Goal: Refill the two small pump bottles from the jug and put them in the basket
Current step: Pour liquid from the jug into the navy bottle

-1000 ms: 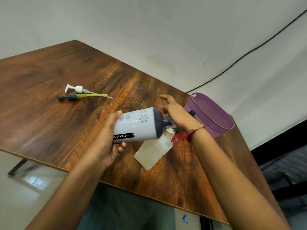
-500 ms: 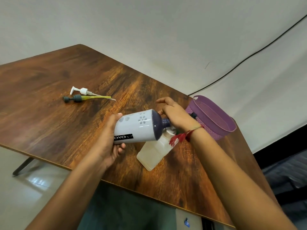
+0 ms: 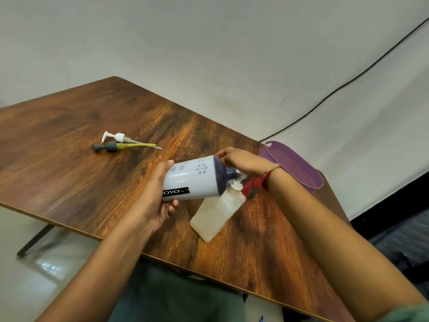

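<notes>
Pour step, first bottle.

- Jug (image 3: 195,180) (white body, dark shoulder, "OYO" label) lies almost level in the air. The left hand (image 3: 155,201) grips its base end, with the fingers (image 3: 173,203) wrapped under and the thumb on top. I judge the base grip lets the wrist set the tilt.
- The jug's spout sits right at the mouth of the small bottle (image 3: 216,214). That bottle stands on the desk (image 3: 69,170) near its front edge, pump off, with pale liquid inside. No stream is visible at the mouth.
- Right hand (image 3: 246,160) curves over the spout and the bottle's neck, probably to steady the light bottle. The jug hides the contact, so I cannot tell if it grips anything.
- Two pump heads lie together, well apart to the left: white pump (image 3: 118,137) and dark pump (image 3: 111,147). They are clear of any drips.
- Basket (image 3: 301,173) waits just beyond the right hand, a short reach away.
- I cannot find a second small bottle.
</notes>
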